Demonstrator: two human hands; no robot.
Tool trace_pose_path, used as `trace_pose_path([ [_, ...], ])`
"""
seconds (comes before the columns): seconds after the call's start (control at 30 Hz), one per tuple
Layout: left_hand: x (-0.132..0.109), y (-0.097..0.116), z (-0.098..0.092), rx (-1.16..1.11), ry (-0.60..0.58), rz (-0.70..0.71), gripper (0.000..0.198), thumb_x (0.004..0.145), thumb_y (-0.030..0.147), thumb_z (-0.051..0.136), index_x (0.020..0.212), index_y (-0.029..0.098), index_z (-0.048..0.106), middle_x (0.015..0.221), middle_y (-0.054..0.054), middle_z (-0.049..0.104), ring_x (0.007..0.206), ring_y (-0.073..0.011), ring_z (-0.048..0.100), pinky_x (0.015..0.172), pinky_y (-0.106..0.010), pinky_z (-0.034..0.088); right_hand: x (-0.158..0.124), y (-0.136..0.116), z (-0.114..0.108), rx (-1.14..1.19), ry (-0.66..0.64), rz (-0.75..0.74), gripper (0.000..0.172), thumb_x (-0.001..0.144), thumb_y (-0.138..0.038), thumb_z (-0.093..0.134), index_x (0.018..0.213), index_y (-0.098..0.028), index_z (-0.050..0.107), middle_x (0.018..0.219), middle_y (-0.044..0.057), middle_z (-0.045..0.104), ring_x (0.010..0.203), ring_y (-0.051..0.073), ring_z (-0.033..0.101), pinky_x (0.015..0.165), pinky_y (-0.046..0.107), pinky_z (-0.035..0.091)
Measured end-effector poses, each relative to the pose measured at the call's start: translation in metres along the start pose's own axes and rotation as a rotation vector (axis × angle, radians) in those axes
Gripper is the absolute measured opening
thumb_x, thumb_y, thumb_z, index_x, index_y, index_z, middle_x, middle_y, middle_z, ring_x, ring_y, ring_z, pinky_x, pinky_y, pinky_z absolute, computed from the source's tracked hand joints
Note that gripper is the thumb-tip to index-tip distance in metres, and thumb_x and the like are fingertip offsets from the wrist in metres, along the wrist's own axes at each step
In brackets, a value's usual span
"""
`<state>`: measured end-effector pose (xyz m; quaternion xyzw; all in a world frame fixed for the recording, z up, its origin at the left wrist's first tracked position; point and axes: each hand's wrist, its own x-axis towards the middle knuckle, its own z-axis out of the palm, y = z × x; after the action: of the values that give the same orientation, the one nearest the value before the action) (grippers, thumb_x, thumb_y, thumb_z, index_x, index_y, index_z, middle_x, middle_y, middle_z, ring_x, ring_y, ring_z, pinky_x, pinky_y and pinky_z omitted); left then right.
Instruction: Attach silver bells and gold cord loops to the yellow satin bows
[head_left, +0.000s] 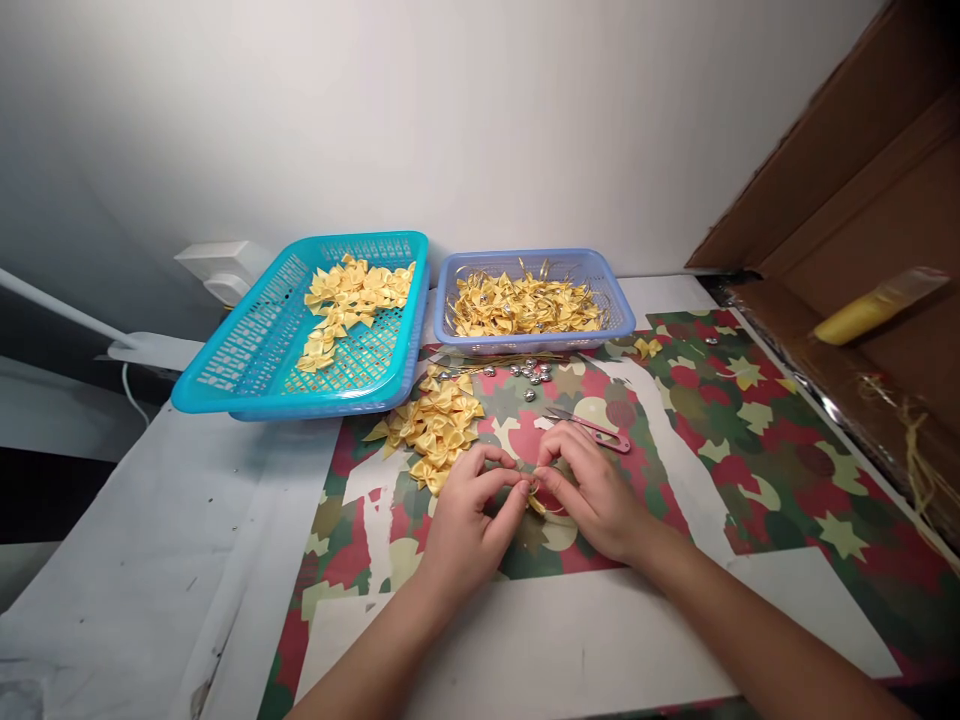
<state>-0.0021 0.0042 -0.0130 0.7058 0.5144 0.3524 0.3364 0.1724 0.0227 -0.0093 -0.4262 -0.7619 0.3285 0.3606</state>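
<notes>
Left hand [469, 515] and right hand [592, 495] meet over the camo-covered surface [750, 450], each fingertip grip pinched tight on what looks like a small yellow bow [534, 492], near the bow pile [439, 425].

Small handcraft piecework station: counter [570, 640] against a bare wall, camouflage-print mat [757, 440], two plastic baskets [247, 370] of yellow ribbon bows [349, 300], loose bows [439, 425], thread snips [596, 428].
</notes>
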Motion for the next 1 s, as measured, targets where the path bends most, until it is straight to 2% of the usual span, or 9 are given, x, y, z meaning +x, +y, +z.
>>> trace_pose_path([
  [0.13,-0.0003,-0.001,0.0007,0.03,0.071,-0.012,0.017,0.086,0.024,0.06,0.083,0.025,0.077,0.097,-0.007,0.061,0.083,-0.0199,0.058,0.073,-0.034,0.046,-0.0002,0.0014,0.0009,0.006,-0.002,0.004,0.015,0.094,-0.013,0.044,0.082,-0.022,0.043,0.083,0.002,0.051,0.082,0.018,0.048,0.073,0.031,0.039],
  [0.3,0.0013,-0.0017,-0.0012,0.001,0.077,-0.052,0.012,0.081,0.023,0.065,0.073,0.023,0.074,0.094,-0.005,0.06,0.077,-0.0177,0.058,0.069,-0.032,0.046,-0.0002,0.0028,0.0012,-0.008,0.007,-0.002,0.016,0.093,-0.013,0.045,0.081,-0.022,0.043,0.083,0.002,0.051,0.082,0.019,0.048,0.074,0.032,0.039],
  [0.57,0.0041,0.0031,-0.0069,0.073,-0.043,-0.015,0.018,0.091,0.026,0.053,0.075,0.02,0.06,0.083,-0.003,0.053,0.077,-0.0179,0.053,0.069,-0.031,0.042,-0.0002,0.0025,0.0002,-0.019,-0.006,0.023,0.016,0.094,-0.015,0.045,0.08,-0.022,0.043,0.082,0.001,0.052,0.082,0.019,0.048,0.075,0.033,0.039],
  [0.73,0.0033,0.0077,-0.0048,0.158,-0.126,-0.013,0.03,0.095,0.027,0.042,0.066,0.02,0.045,0.079,-0.003,0.049,0.077,-0.0183,0.049,0.068,-0.032,0.04,-0.0007,0.0013,-0.0004,-0.043,-0.024,0.033,0.016,0.094,-0.015,0.045,0.08,-0.022,0.043,0.081,0.002,0.053,0.081,0.019,0.048,0.074,0.034,0.039],
  [1.0,0.0025,0.0077,0.0008,0.229,-0.135,-0.024,0.031,0.091,0.021,0.042,0.06,0.019,0.038,0.074,-0.002,0.045,0.072,-0.0181,0.045,0.064,-0.032,0.036,-0.0022,0.0006,0.0013,-0.037,-0.026,0.047,0.015,0.092,-0.014,0.047,0.079,-0.022,0.044,0.081,0.002,0.055,0.081,0.019,0.049,0.074,0.034,0.039],
])
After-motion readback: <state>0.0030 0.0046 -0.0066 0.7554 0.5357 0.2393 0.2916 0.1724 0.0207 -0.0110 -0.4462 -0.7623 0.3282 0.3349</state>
